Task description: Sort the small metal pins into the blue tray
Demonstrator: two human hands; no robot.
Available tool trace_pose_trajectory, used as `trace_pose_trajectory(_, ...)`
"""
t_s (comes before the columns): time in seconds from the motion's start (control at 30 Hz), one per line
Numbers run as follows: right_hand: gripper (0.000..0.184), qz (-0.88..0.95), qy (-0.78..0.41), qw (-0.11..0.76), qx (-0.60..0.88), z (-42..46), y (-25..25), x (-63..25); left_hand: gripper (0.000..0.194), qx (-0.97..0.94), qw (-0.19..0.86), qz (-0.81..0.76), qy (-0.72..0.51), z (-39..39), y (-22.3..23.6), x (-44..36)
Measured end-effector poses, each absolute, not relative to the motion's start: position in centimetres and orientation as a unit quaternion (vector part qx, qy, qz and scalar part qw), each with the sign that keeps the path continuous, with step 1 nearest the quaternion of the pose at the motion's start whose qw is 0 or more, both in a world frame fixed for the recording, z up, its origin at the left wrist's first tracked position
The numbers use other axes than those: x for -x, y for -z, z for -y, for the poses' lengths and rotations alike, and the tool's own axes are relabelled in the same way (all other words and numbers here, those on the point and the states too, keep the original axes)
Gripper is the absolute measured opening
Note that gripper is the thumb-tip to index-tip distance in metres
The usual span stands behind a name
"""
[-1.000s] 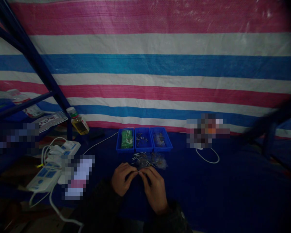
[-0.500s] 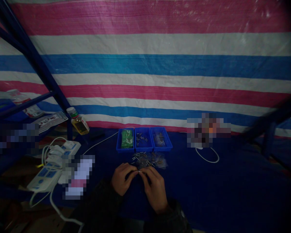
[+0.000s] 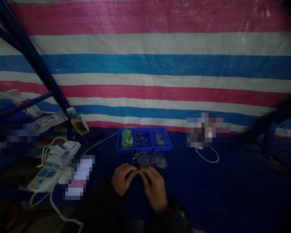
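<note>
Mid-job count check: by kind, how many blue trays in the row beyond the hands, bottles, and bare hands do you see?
Blue trays in the row: 3
Bottle: 1
Left hand and right hand: 2
Total: 6

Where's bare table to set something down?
Largest: tabletop right of the right hand, nearer than the white cable loop. Smaller: between rightmost blue tray and that loop. Crowded: ahead of right hand and left hand, where pin-like pieces and clear bags lie; far left, power strip with cables.
</note>
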State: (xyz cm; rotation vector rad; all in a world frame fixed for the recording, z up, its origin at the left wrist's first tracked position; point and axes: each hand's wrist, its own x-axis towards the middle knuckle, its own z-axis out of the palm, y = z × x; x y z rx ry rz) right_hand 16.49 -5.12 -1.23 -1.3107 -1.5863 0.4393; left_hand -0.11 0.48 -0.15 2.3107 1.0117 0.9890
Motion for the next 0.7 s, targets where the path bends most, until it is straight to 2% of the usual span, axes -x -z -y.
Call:
trace_pose_trajectory(0.53,0.025,0.673,-0.181,0.484,0.529,5.3,1.5,-16.57,0.022,-0.841,0.238,-0.322,-0.364,-0.32,0.11,0.23)
trace_pose_trajectory(0.7,0.019,0.669,-0.197,0.507,0.506,5.31,1.26,-16.5,0.022,-0.836,0.236,-0.33,-0.37,-0.26,-0.06,0.2)
